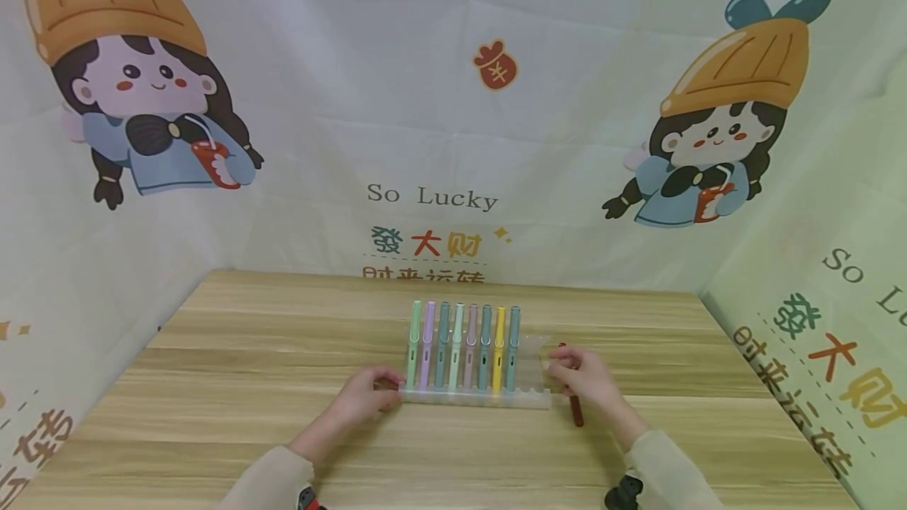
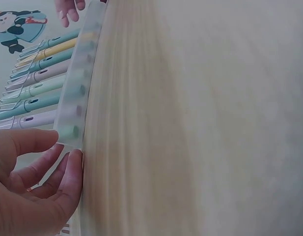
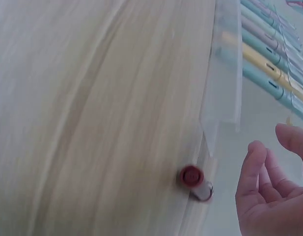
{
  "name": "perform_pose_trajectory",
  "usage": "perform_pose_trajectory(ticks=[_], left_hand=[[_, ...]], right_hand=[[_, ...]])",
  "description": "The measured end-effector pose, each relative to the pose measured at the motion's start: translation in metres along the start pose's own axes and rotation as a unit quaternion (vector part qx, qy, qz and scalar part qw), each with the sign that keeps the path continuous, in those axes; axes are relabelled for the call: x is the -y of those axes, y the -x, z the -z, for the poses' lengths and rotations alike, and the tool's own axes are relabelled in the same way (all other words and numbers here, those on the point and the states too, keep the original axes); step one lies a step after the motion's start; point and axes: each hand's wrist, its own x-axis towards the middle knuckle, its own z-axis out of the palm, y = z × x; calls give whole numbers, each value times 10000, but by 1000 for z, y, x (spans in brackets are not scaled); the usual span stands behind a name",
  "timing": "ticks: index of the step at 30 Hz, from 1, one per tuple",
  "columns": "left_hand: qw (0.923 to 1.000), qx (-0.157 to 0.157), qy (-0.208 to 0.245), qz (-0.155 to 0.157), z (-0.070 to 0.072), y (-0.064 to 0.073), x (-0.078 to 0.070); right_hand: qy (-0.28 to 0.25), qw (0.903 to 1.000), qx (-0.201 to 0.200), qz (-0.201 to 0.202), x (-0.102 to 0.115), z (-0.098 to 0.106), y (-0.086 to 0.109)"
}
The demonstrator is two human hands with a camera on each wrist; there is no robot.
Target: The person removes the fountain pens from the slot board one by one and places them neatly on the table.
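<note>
A clear plastic pen rack (image 1: 527,400) stands on the table, holding several capped pens side by side, among them a yellow pen (image 1: 499,345) and a light green pen (image 1: 414,345) at the left end. My left hand (image 1: 370,396) holds the rack's left end; in the left wrist view its thumb and fingertips are at the corner of the front ledge (image 2: 68,118). Beyond the right end is my right hand (image 1: 584,376), fingers loosely bent, thumb apart and nothing between them. A dark red pen (image 1: 577,411) lies on the table, partly hidden under that hand.
The wood-grain table (image 1: 283,337) is bordered at the back and sides by a pale printed cloth (image 1: 425,124) with cartoon figures and lettering. The rack's right part, beside the last blue-green pen (image 1: 513,349), holds no pens.
</note>
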Motion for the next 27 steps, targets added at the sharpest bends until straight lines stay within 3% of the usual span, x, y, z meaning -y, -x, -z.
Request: perform_pose_trajectory(ticks=[5, 14, 27], left_hand=[[10000, -26, 2, 38, 0, 1, -1], [10000, -43, 37, 53, 0, 2, -2], [10000, -35, 3, 43, 0, 2, -2]], right_hand=[[-295, 9996, 37, 35, 2, -11, -2], [-238, 9996, 33, -119, 6, -24, -6], [-418, 9986, 308, -27, 10, -35, -8]])
